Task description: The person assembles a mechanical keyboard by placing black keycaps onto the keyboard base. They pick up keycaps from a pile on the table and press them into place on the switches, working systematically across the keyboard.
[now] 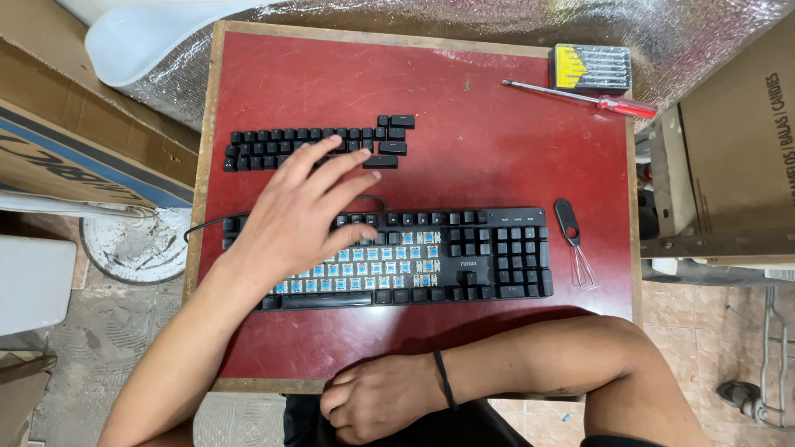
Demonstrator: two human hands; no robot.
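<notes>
Black keycaps (319,142), already pulled, are laid out in rows on the red tabletop (497,165), just behind the keyboard (464,252). The keyboard lies across the middle of the table; its left and central blocks stand bare, with blue switch stems exposed, while the top row, bottom row and right-hand blocks are still capped. The step in hand is judged to be the handling of loose caps: removal is well advanced but not complete.

The left hand (290,219) is extended from the lower left, palm down, over the keyboard's left half. Its fingers are spread, and the fingertips (331,142) are placed on the nearest row of loose caps. Nothing is pinched. A single cap would have to be picked with care so that neighbouring caps are not disturbed.

The right hand (377,397) is rested at the table's near edge, loosely curled and empty, with the forearm laid along that edge.

The wire keycap puller (574,240) lies untouched just right of the keyboard.
</notes>
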